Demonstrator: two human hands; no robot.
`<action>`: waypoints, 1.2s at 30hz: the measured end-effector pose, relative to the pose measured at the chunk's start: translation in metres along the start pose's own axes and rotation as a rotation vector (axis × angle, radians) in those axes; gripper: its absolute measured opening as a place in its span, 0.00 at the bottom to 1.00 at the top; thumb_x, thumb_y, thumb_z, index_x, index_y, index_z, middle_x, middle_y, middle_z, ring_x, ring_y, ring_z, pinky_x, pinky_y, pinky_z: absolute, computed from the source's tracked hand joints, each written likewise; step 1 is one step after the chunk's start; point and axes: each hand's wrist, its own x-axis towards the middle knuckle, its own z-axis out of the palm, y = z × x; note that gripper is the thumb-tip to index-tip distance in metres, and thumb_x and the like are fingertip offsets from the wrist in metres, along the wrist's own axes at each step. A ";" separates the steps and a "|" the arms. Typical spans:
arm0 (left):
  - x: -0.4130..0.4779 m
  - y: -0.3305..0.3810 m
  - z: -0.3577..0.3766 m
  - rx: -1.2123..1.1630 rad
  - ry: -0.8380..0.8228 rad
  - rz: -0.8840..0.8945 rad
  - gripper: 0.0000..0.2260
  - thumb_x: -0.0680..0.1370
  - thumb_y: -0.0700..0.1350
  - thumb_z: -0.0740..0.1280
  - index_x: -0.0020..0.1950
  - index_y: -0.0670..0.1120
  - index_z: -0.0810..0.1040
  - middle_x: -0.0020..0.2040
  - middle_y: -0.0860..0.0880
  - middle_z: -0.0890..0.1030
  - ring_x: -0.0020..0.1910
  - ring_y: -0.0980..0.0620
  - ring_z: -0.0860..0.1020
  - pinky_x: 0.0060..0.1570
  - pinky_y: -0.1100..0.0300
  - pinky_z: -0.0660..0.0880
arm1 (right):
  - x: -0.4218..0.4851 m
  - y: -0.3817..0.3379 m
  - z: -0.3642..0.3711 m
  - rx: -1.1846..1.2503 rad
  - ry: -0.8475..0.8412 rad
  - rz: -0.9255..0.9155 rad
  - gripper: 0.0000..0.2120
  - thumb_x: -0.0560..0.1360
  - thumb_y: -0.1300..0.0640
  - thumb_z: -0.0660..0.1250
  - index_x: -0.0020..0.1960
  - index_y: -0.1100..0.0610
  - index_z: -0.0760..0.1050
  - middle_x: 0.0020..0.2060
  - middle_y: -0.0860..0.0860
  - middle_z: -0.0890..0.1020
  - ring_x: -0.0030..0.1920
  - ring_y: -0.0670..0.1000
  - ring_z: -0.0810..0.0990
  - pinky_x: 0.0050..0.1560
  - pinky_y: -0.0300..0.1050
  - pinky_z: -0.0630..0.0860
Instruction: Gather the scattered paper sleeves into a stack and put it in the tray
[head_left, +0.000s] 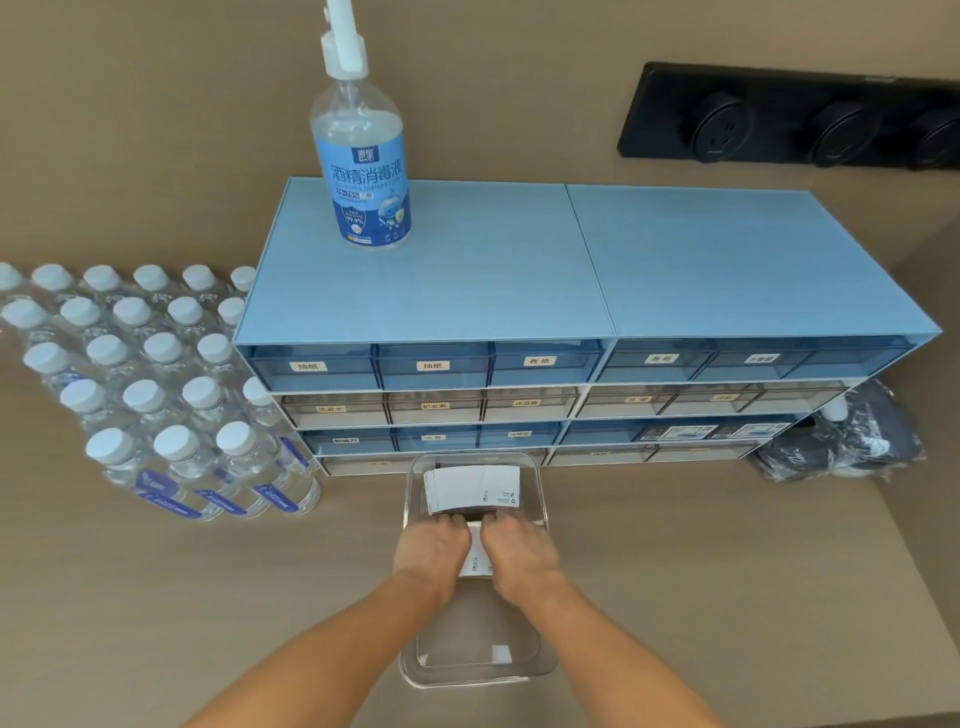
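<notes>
Now both hands (475, 551) over sleeves (474, 489) inside clear tray (415, 670).

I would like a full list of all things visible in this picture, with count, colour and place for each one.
tray: one, clear plastic, on the table in front of the drawers.
paper sleeves: one stack at the far end of the tray, white; more under the hands; exact count cannot be told.
drawer cabinet: two units side by side, blue and grey, behind the tray.
spray bottle: one, clear with blue label, on the cabinet's top at its left.
water bottles: a wrapped pack, white caps, left of the cabinet.
socket strip: one, black, on the wall at upper right.
dark bag: one, right of the cabinet.
left hand: in the tray, on sleeves.
right hand: in the tray, beside it.
</notes>
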 end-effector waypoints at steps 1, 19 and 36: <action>0.000 0.000 0.000 0.004 0.007 0.006 0.19 0.72 0.35 0.68 0.61 0.42 0.72 0.57 0.43 0.80 0.56 0.44 0.80 0.54 0.55 0.74 | 0.000 0.000 0.001 0.003 0.005 0.000 0.26 0.68 0.72 0.69 0.65 0.63 0.69 0.62 0.60 0.74 0.64 0.61 0.74 0.59 0.54 0.75; -0.002 0.007 -0.011 -0.009 -0.034 -0.052 0.25 0.70 0.38 0.74 0.64 0.41 0.70 0.60 0.43 0.77 0.59 0.44 0.78 0.56 0.54 0.74 | 0.001 0.000 -0.001 0.042 -0.023 -0.038 0.29 0.68 0.71 0.71 0.66 0.62 0.67 0.63 0.59 0.72 0.66 0.60 0.71 0.61 0.55 0.74; -0.047 -0.004 -0.041 -0.107 0.107 -0.069 0.25 0.72 0.40 0.75 0.65 0.40 0.69 0.61 0.42 0.75 0.61 0.44 0.75 0.56 0.51 0.76 | -0.041 -0.006 -0.034 0.034 -0.001 0.004 0.25 0.70 0.65 0.72 0.65 0.62 0.71 0.62 0.58 0.74 0.64 0.59 0.74 0.59 0.51 0.76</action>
